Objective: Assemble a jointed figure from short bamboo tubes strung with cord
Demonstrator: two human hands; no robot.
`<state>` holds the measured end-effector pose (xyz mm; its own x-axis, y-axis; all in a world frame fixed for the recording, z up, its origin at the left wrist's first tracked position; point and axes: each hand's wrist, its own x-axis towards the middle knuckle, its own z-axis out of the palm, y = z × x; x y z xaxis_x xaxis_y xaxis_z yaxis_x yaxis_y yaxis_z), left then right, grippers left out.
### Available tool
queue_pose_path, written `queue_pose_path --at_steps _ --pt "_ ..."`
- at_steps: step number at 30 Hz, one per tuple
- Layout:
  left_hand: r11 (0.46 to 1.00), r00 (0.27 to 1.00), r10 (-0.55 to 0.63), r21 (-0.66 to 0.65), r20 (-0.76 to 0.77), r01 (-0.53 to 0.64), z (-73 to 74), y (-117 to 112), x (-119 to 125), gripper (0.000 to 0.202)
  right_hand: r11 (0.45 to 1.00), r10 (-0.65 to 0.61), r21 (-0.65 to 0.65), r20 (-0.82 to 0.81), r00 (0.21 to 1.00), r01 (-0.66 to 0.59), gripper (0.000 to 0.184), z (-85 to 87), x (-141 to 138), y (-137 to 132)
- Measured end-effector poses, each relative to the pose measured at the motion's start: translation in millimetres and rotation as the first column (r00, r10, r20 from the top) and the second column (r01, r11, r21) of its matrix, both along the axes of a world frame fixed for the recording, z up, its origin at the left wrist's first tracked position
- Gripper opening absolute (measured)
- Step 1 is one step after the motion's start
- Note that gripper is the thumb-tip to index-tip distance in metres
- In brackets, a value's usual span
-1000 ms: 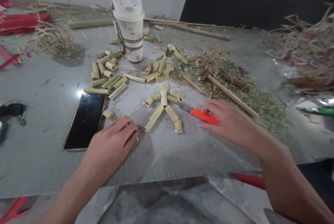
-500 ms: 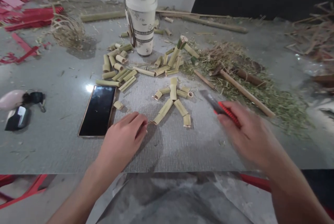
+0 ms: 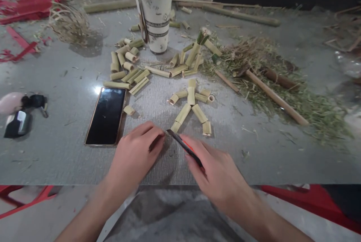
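Observation:
My right hand (image 3: 218, 168) grips a black and red utility knife (image 3: 186, 148), its blade pointing up and left, close to my left fingertips. The fingers of my left hand (image 3: 139, 146) are pinched together low over the table; what they hold, if anything, is hidden. Just beyond both hands lies a stick figure of cut bamboo pieces (image 3: 191, 95), with head, arms and legs laid flat. One of its legs (image 3: 182, 113) ends near the knife tip. A single short bamboo piece (image 3: 129, 110) rests between my left hand and the phone.
A phone (image 3: 105, 116) lies left of my hand, keys (image 3: 34, 101) farther left. Behind stand a lidded cup (image 3: 156, 16) and several bamboo pieces (image 3: 131, 65). At right, a hammer (image 3: 276, 95) lies on plant shavings (image 3: 316, 110). A woven ball (image 3: 69, 26) sits back left.
My right hand has swung left with the utility knife, from beside the shavings to my left fingertips. My left hand stays nearly in place. The view has shifted slightly.

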<state>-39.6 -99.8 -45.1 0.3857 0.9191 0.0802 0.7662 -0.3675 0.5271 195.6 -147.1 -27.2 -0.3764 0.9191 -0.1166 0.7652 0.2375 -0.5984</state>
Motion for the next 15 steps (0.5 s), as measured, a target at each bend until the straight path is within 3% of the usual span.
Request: queue_pose_path --at_steps 3,7,10,15 --pt "0.999 0.999 0.015 -0.032 0.035 -0.014 3.2 1.6 0.6 0.016 0.998 0.035 0.045 0.038 0.999 -0.036 0.043 7.1 11.7 -2.0" --pt "0.999 0.992 0.014 -0.051 0.128 -0.007 7.0 2.8 1.5 0.017 0.977 0.167 0.09 0.233 0.958 -0.192 0.037 24.1 30.3 4.0" --pt "0.997 0.974 0.029 -0.081 0.223 -0.011 9.6 4.1 1.6 0.016 0.935 0.208 0.192 0.384 0.9 -0.299 0.025 37.0 37.7 15.5" --pt "0.985 0.946 0.078 -0.168 0.316 -0.025 13.8 7.8 2.1 0.019 0.85 0.223 0.335 0.47 0.854 -0.406 0.035 47.9 36.6 32.6"
